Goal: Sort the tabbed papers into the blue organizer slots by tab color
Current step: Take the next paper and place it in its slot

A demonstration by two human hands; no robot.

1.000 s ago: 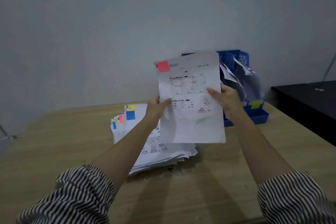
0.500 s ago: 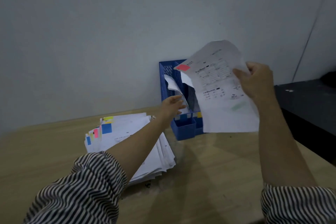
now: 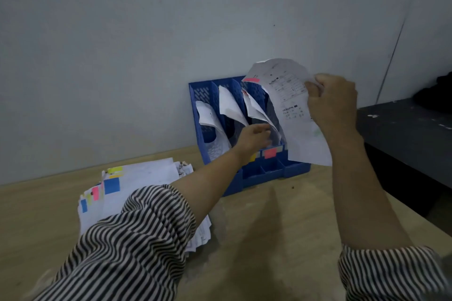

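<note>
Wooden table [image 3: 281, 239]: light tan top, set against a plain grey wall [image 3: 122, 44]; it bears every item below.

Black surface [image 3: 403, 134]: dark, flecked with white, just beside the table's right edge.

Paper stack [image 3: 146, 178]: loose white sheets lying flat on the table, left of centre, partly covered by the left forearm. Yellow, blue and pink tabs stick out along its upper-left edges.

Blue organizer [image 3: 203, 95]: perforated plastic, upright at the back of the table, close to the wall. Curled white papers stand in its slots. A pink label [image 3: 270, 153] and a yellow label [image 3: 253, 157] are stuck on the low front wall, over small front compartments.

Held sheet [image 3: 288, 95]: one printed white page with a pink tab [image 3: 252, 79] at its upper-left corner, lifted above the organizer's right end, creased and hanging down in front of it.

Right hand [image 3: 331, 102]: fingers curled tight around the held sheet's right edge.

Left hand [image 3: 254, 138]: reaching into the organizer, fingers extended and touching the curled papers in one of the right-hand slots; whether it pinches them cannot be told. The two hands are apart.

Striped sleeves [image 3: 137, 239]: black-and-white, pushed up both forearms.
</note>
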